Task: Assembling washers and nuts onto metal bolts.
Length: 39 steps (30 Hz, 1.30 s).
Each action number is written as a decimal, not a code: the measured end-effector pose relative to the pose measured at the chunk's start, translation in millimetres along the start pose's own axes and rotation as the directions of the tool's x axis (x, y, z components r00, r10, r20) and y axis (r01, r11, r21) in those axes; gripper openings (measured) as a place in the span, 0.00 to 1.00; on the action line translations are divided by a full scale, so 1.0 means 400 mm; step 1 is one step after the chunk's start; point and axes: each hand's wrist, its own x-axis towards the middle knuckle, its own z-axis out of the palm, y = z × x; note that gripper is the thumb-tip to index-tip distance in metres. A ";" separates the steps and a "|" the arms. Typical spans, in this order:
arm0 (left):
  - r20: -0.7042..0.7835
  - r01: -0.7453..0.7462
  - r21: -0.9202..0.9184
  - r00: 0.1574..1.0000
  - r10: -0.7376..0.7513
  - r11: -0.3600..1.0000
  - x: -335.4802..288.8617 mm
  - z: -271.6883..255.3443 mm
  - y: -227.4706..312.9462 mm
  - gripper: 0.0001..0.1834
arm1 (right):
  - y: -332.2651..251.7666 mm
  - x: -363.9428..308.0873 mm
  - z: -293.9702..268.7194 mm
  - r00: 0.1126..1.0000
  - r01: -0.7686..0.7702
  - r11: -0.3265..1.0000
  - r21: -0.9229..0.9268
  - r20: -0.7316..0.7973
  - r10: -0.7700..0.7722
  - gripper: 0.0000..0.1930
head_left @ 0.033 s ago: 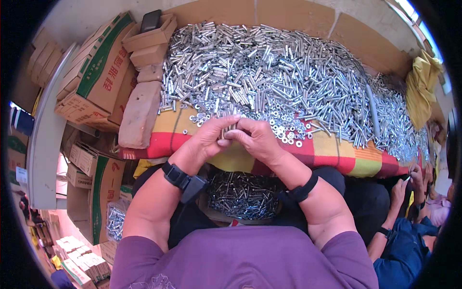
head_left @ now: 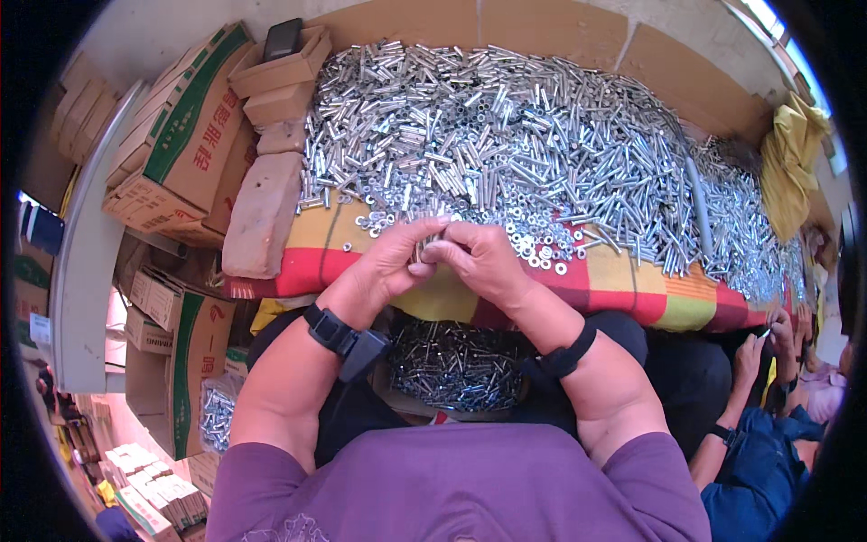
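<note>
My left hand [head_left: 397, 256] and my right hand [head_left: 488, 259] meet at the near edge of the table, fingertips almost touching. Both are closed around a small bunch of silver metal sleeves [head_left: 428, 242], largely hidden by the fingers. Just past my fingers spreads a big heap of metal sleeves and bolts [head_left: 488, 135]. Loose washers [head_left: 542, 257] lie by my right hand on a checked cloth [head_left: 614, 271]. Under the table edge, between my legs, stands a box of dark bolts [head_left: 456, 366].
Bricks [head_left: 262, 217] and small cardboard boxes [head_left: 280, 101] border the heap on the left. Larger cartons [head_left: 185, 135] stand beyond them. A grey rod [head_left: 698, 206] lies across the heap. At the right, another person's hand [head_left: 750, 357] works near the table edge.
</note>
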 end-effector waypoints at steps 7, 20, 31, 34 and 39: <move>0.026 -0.062 0.032 0.998 0.061 0.998 -0.017 -0.031 0.015 0.07 | 0.055 0.069 -0.113 0.944 -0.329 0.711 -0.621 -0.247 0.221 0.13; 0.226 -0.087 0.951 0.853 0.471 -0.297 0.021 -0.003 -0.020 0.14 | 0.083 0.079 -0.106 0.913 -0.370 0.725 -0.581 -0.370 0.170 0.12; -0.090 -0.082 0.646 0.979 0.182 0.759 -0.015 0.026 0.045 0.09 | 0.068 0.068 -0.124 0.930 -0.225 0.971 -0.082 -0.315 0.189 0.05; -0.079 -0.086 0.559 0.985 0.156 0.825 -0.020 0.040 0.054 0.08 | 0.037 0.066 -0.115 0.891 -0.220 0.930 0.296 -0.326 0.315 0.04; -0.043 -0.121 0.494 0.986 0.163 0.861 -0.013 0.042 0.047 0.07 | 0.015 0.058 -0.112 0.879 -0.308 0.870 0.384 -0.236 0.416 0.08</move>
